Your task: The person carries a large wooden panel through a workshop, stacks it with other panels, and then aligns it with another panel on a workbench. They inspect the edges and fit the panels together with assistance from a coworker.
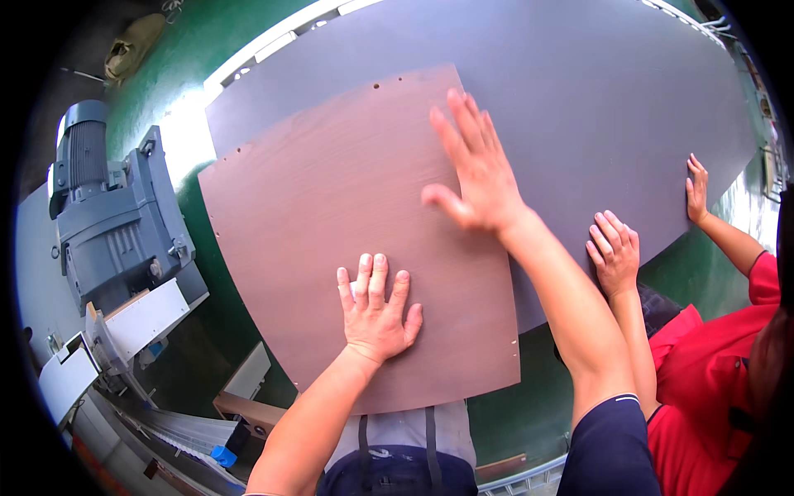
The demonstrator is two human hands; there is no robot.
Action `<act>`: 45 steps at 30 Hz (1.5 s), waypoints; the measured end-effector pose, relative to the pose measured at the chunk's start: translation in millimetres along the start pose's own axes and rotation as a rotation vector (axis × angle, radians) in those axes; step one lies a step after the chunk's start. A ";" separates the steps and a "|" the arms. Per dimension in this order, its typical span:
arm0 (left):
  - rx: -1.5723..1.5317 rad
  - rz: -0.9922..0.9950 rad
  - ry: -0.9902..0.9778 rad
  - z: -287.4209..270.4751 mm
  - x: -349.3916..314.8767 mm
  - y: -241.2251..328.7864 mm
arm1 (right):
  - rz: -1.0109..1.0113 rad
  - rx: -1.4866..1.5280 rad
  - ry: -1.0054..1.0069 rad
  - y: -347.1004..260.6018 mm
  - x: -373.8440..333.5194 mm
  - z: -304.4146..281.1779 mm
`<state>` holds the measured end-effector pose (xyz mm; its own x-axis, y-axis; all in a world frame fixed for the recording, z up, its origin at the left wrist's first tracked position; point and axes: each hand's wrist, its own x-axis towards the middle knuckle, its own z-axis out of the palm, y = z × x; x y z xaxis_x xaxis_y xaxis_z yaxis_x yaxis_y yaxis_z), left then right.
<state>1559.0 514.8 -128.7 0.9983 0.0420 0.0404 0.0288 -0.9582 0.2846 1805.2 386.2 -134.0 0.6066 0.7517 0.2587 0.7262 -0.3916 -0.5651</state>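
A brown panel [306,223] overlapped the near left part of a larger grey board [595,99] in the head view, reaching close to the wearer's waist. The left hand [376,322] lay palm-down on it, grip flat and unclenched, while the right hand [480,178], grip splayed wide, showed blurred over its right side, contact unclear. At right, a co-worker in red [703,397] had one hand [616,252] at the board's edge.

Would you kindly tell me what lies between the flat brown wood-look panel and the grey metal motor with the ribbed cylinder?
In the head view, a strip of green floor shows between the flat brown panel and the grey metal motor.
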 end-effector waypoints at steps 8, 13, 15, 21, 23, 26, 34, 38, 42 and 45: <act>-0.024 0.088 -0.035 -1.0 -2.1 -5.7 | -0.067 0.100 -0.314 -46.4 -109.5 -17.2; -0.010 0.095 -0.026 -0.4 -3.4 -2.4 | -0.091 -0.014 -0.074 3.7 -5.1 -11.2; -0.016 0.082 -0.025 1.3 0.5 1.1 | -0.064 -0.019 -0.016 14.1 6.2 -9.7; -0.007 0.000 0.003 -9.0 0.6 -6.6 | 0.035 0.146 -0.054 -43.3 -93.6 -7.4; -0.010 0.008 0.005 -8.0 2.5 -3.6 | 0.135 0.179 -0.133 -71.8 -162.6 -14.5; -0.009 0.025 -0.001 -5.7 4.1 -0.2 | 0.233 0.167 -0.146 -106.5 -265.8 -15.3; 0.101 0.091 0.017 -5.5 5.1 2.0 | 0.707 0.311 0.124 -155.6 -346.8 -33.7; 0.166 0.119 0.027 -10.4 4.3 -6.1 | 0.919 0.627 0.069 -138.8 -328.7 -34.9; 0.161 0.145 0.027 -5.6 4.6 -3.5 | 0.926 0.722 0.112 -130.8 -339.4 -30.9; 0.144 0.177 0.043 -7.0 4.7 -10.1 | 0.920 0.814 0.176 -129.8 -341.1 -28.0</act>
<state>1563.0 526.7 -124.7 0.9854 -0.1216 0.1192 -0.1369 -0.9820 0.1298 1513.1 165.8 -127.0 0.8649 0.2667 -0.4253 -0.3659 -0.2449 -0.8978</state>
